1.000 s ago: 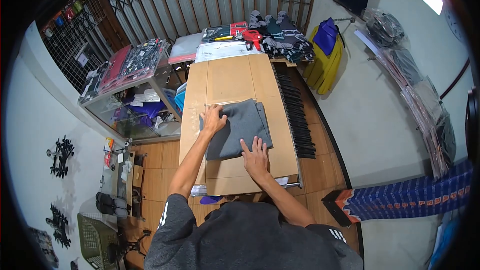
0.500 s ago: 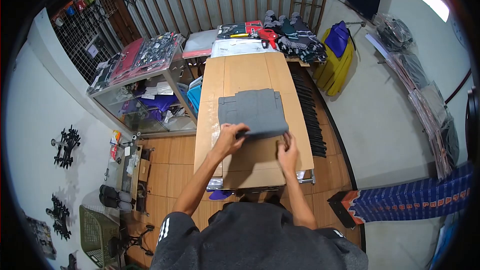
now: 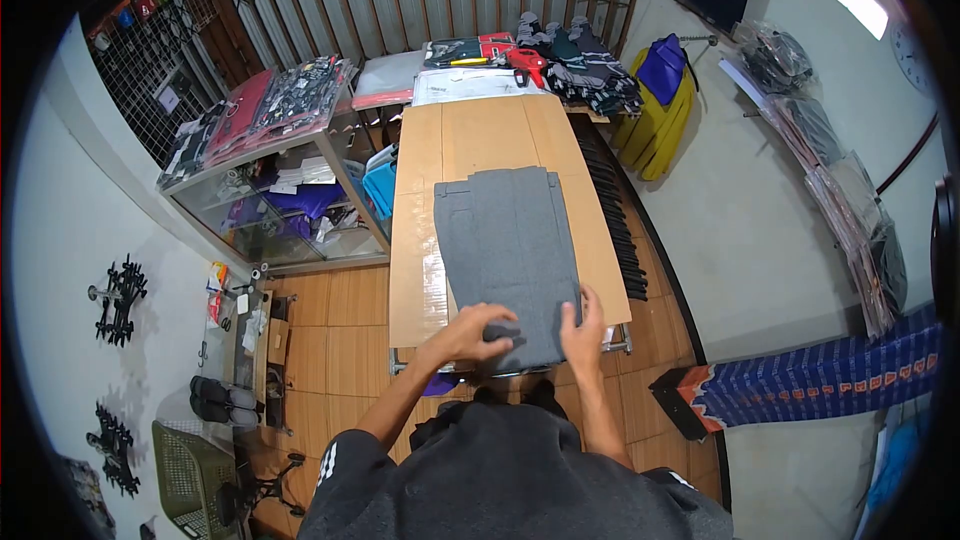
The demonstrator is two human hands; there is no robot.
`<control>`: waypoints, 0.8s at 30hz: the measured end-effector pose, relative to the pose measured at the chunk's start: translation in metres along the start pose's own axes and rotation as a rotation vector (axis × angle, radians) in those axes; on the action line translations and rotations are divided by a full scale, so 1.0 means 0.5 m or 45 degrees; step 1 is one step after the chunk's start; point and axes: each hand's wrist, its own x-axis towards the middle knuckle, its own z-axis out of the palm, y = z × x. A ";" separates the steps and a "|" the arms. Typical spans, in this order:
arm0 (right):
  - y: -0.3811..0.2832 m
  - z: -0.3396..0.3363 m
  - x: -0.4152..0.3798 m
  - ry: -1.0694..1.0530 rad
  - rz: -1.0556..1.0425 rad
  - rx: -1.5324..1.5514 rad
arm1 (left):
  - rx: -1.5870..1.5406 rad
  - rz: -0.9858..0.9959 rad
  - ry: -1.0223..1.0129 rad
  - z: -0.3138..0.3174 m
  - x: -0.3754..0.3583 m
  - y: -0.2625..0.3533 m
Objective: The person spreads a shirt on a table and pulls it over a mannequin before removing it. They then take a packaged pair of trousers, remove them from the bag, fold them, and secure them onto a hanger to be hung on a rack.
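Grey trousers (image 3: 507, 240), folded lengthwise, lie along the cardboard-topped table (image 3: 415, 285) with the waist at the far end. Their lower part reaches the table's near edge, by my body. Over the left side of this lower part is my left hand (image 3: 474, 334), its thumb and fingers apart and curved. My right hand (image 3: 583, 330) is at the trousers' right edge, thumb spread away from the fingers. Neither hand has a visible grip on the cloth; whether the fingertips touch it is hard to tell.
Beyond the table lie a red tool (image 3: 526, 64) and a pile of patterned garments (image 3: 590, 70). A glass display case (image 3: 285, 205) stands left, topped with packaged clothes. Dark hangers (image 3: 612, 210) line the table's right side. A green basket (image 3: 188, 475) sits lower left.
The grey trousers were folded short at the table's middle; now they are opened out toward me. Both hands have come nearer to my body, and the fingers have spread.
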 end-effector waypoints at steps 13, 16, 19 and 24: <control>-0.059 0.116 -0.074 -0.490 -0.227 -0.788 | 0.086 -0.421 0.775 -0.096 0.315 -0.335; -0.060 0.114 -0.072 -0.488 -0.237 -0.790 | 0.268 -0.571 0.838 -0.123 0.389 -0.395; -0.061 0.112 -0.071 -0.472 -0.259 -0.771 | 0.241 -0.861 0.795 -0.147 0.437 -0.405; -0.058 0.115 -0.067 -0.453 -0.251 -0.752 | 0.086 -1.184 0.656 -0.171 0.486 -0.350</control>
